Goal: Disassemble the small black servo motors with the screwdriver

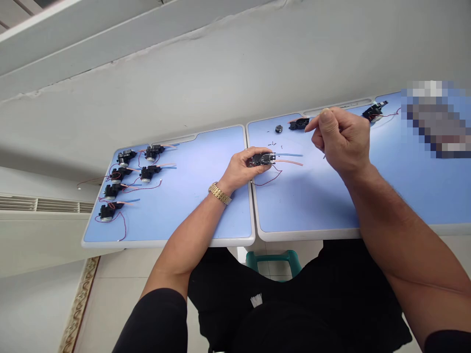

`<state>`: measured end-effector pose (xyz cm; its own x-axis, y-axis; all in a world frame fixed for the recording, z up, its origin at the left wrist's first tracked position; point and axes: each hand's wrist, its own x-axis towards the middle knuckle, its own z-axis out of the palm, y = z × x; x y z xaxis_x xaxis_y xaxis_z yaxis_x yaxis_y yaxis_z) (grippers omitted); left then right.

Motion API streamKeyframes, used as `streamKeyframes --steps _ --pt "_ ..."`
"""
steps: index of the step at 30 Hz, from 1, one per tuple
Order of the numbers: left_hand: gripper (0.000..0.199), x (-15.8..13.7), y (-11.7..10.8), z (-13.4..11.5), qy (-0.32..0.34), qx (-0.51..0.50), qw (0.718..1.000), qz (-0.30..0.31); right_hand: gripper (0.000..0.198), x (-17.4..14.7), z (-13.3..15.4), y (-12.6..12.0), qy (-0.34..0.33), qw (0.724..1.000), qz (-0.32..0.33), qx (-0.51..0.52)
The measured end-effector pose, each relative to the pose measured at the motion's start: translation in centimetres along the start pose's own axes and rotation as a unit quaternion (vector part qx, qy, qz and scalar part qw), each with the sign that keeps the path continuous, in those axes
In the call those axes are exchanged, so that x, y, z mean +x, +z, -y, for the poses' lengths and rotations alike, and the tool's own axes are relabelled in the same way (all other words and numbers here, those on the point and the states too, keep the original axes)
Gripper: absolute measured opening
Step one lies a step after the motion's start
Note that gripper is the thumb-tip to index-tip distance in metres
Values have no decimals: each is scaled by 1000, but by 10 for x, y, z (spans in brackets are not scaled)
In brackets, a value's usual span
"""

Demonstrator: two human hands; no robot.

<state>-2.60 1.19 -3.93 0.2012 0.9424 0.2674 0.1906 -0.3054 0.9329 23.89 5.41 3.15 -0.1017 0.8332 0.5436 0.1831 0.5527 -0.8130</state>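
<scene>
Six black units point(149, 172) lie at the left end of the left table point(206, 206): a column of four by the edge, two more beside it. Red wires point(125, 227) trail among them.

The person's left hand point(247, 166) is clamped on another one, the held unit point(263, 159), fingers on one side and thumb on the other. It is at the left edge of the right table point(305, 208), just past the seam; whether it touches the surface cannot be told. A blue tube point(289, 155) and an orange tube point(290, 162) point right from it. A gold watch point(220, 193) circles the left wrist.

The right hand point(340, 137) is raised to the right, fingers curled together, thumb on top; whether it grips anything cannot be told.

Beyond the held unit lie small screws point(272, 143), a round part point(278, 129) and a black part point(299, 124). Past the right hand sits a further black piece point(374, 112). Below the tables shows a green stool point(272, 256).
</scene>
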Motion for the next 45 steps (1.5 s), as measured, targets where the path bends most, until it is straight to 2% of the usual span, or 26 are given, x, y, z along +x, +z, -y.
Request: streamKeyframes --steps 3,8,11,14,17,19,22,26,30,34,37,40,43,45 --pt "34 -1 0 -1 11 31 999 -1 55 -6 3 2 -53 998 13 -29" --pt "32 -3 2 -3 62 81 995 -19 27 -18 -3 10 -58 977 194 -59" --pt "31 -3 3 -3 76 109 991 -33 28 -22 -8 17 -53 970 220 -85" --pt "32 -2 4 -3 83 117 989 -39 44 -22 -7 19 -40 981 170 -86" --pt "33 -2 4 -2 71 102 992 -28 60 -17 0 14 12 997 74 -13" --pt "33 -2 4 -2 54 77 996 -14 68 -11 3 7 41 998 23 35" --pt "35 -2 3 -1 17 30 999 10 78 -3 6 -5 27 999 -31 21" --pt "41 -2 1 0 -34 -35 998 33 81 -2 8 -10 23 998 -53 8" --pt "44 0 -1 0 -58 -74 995 26 76 -5 13 -3 63 987 -115 92" --pt "46 1 -1 0 -69 -86 994 15 64 -10 15 3 94 976 -67 186" --pt "46 1 -1 -1 -67 -86 994 11 55 -14 15 6 65 983 -32 168" --pt "46 1 0 -2 -70 -78 994 10 55 -18 14 9 52 990 0 134" --pt "44 0 0 -3 -75 -72 994 15 59 -19 13 8 54 993 12 103" --pt "44 1 1 -2 -75 -73 994 16 55 -20 12 6 44 994 11 96"
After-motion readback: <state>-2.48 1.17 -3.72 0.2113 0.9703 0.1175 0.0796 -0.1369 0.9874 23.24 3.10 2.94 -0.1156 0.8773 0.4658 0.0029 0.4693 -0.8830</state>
